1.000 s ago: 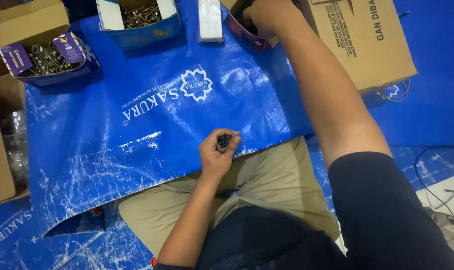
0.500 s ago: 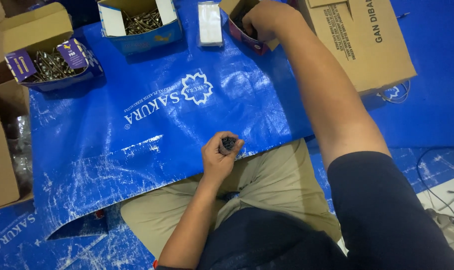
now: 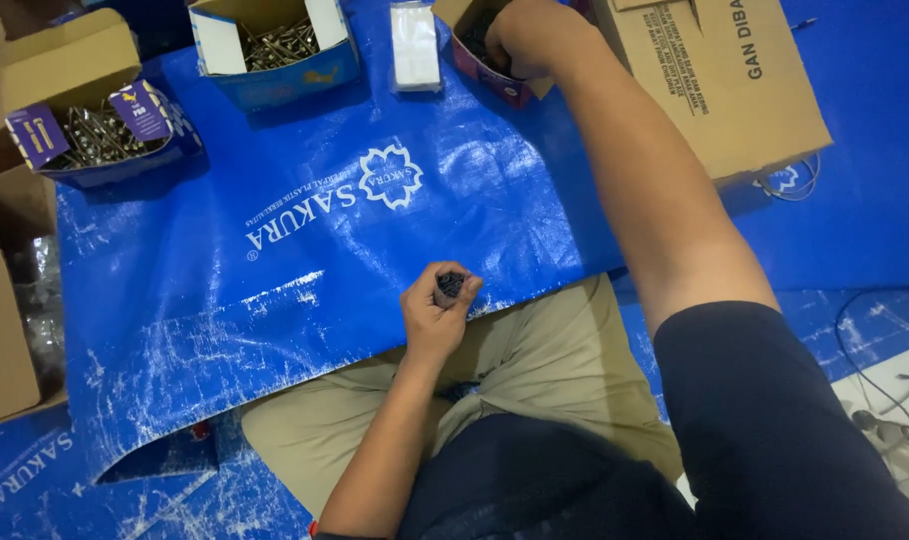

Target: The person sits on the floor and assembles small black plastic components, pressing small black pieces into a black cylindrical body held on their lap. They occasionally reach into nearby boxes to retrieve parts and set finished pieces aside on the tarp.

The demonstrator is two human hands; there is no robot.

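The left hand (image 3: pixel 437 312) is curled into a loose fist near the lap, forearm bent. The right arm is stretched forward, its hand (image 3: pixel 531 36) cupped downward.

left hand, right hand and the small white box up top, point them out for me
left hand (image 3: pixel 437 308), head view, on the back of the fist closed on a small dark bundle.
right hand (image 3: pixel 531 35), head view, on the knuckles, inside a small open box.
white box (image 3: pixel 415 45), head view, on its top face.

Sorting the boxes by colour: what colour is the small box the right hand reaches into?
Purple small box, brown flaps, clearest in the head view.
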